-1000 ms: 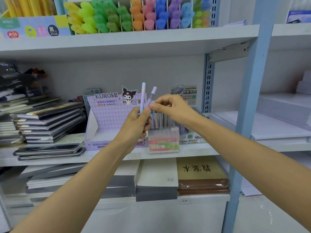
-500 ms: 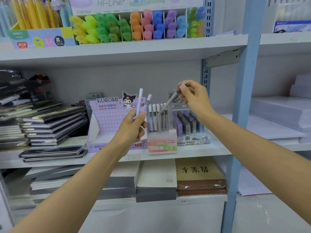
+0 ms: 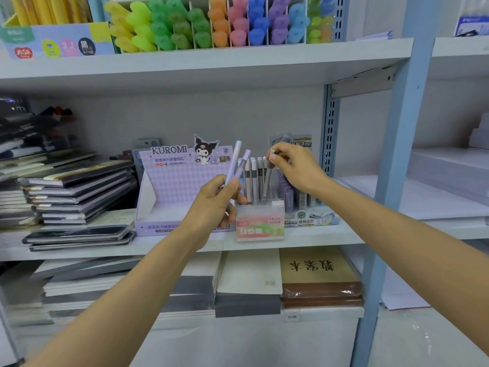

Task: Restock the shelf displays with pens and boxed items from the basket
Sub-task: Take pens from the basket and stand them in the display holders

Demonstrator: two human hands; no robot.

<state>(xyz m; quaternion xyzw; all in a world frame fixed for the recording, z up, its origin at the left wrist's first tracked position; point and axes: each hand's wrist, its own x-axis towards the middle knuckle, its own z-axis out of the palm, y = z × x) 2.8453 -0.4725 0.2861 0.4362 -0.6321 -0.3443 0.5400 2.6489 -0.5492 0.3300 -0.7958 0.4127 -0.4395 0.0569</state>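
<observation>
My left hand [image 3: 214, 205] grips two pastel pens [image 3: 236, 164], one pale blue and one lilac, upright in front of the purple Kuromi display box [image 3: 172, 189]. To its right, my right hand [image 3: 293, 165] pinches the top of a grey pen [image 3: 267, 178] whose lower end stands inside the clear Fruit Soda pen holder [image 3: 260, 221] on the middle shelf [image 3: 317, 238]. Several grey and white pens stand in that holder. The basket is out of view.
Stacked dark notebooks [image 3: 74, 189] fill the shelf's left. A lead-refill display [image 3: 301, 202] stands right of the holder. Highlighters [image 3: 206, 22] line the upper shelf. Paper pads and a brown book [image 3: 320, 276] lie below. A blue upright post [image 3: 391, 181] is at the right.
My right hand took one pen from my left hand, lifted it up and right, then lowered it into the clear holder. My left hand stayed put with two pens.
</observation>
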